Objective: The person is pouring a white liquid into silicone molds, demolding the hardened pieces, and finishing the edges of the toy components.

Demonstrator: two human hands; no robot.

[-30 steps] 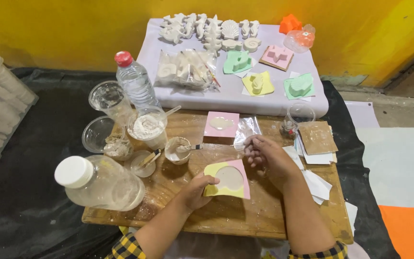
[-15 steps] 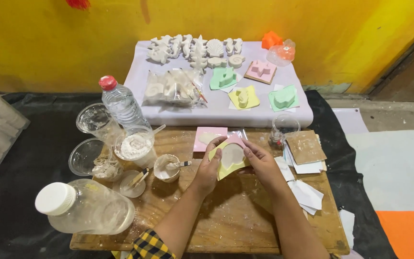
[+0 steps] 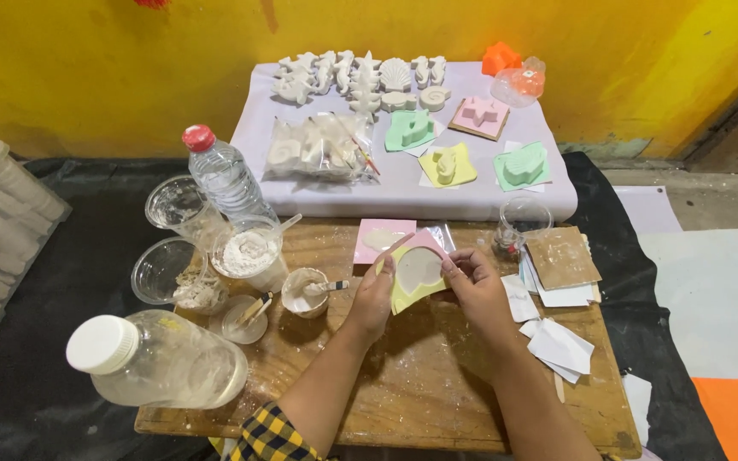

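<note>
Head view
Mould: a yellow mould (image 3: 416, 277) with a pink edge is being held between both hands above the middle of the wooden table (image 3: 403, 384); it is being tilted up toward the camera, and a white round filling is being shown inside it.
Left hand: the left hand (image 3: 373, 294) is being pressed on the left side of the mould, the fingers curled around its edge and grasping it.
Right hand: the right hand (image 3: 474, 286) is being kept on the right side of the mould, thumb and fingertips pinched on its rim.
Pink mould: a second, pink mould (image 3: 382, 239) is being left flat on the table just behind the held one.
Small cup: a small cup (image 3: 305, 292) with a stick in it is standing just left of the left hand.
Powder cup: a clear cup (image 3: 249, 256) with white powder is standing further left, near more clear cups.
Bottle: a water bottle (image 3: 225, 177) with a red cap is standing upright behind the cups.
Jar: a big clear jar (image 3: 160, 367) with a white lid is lying on its side at the left front corner.
Papers: brown and white papers (image 3: 557, 273) are being stacked right of the right hand.
Back board: white casts (image 3: 360, 77) and coloured moulds (image 3: 442, 162) are being kept on a pale board (image 3: 403, 198) behind the table.
</note>
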